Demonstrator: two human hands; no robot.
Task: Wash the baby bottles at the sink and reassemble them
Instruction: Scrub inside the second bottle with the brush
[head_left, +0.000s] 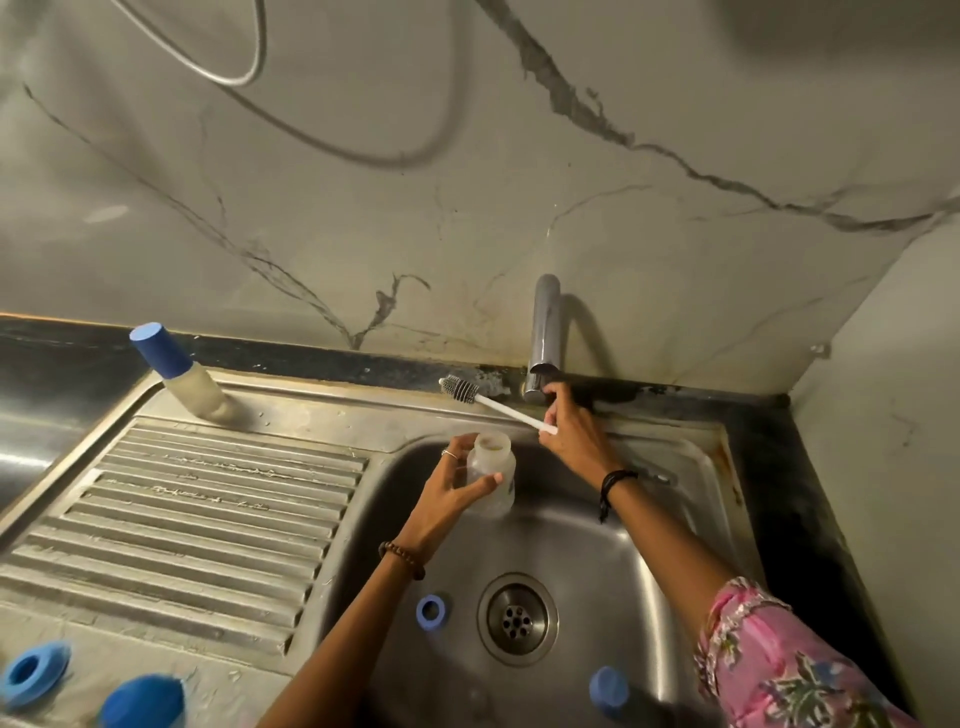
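Note:
My left hand (451, 496) grips an open, capless translucent baby bottle (493, 470) upright over the steel sink basin (587, 545). My right hand (569, 431) holds the white handle of a bottle brush (485, 399), whose bristle head points left over the sink's back rim; its fingers also touch the base of the chrome tap (543, 338). A blue screw ring (430, 610) lies in the basin left of the drain (517, 618). A blue cap (609, 691) sits at the basin's near edge. A capped bottle (179, 371) stands at the drainboard's back left.
The ribbed drainboard (197, 525) fills the left. On its near left corner lie a blue ring (34, 673) and a blue dome cap (143, 701). A marble wall rises behind the sink, with a side wall close on the right.

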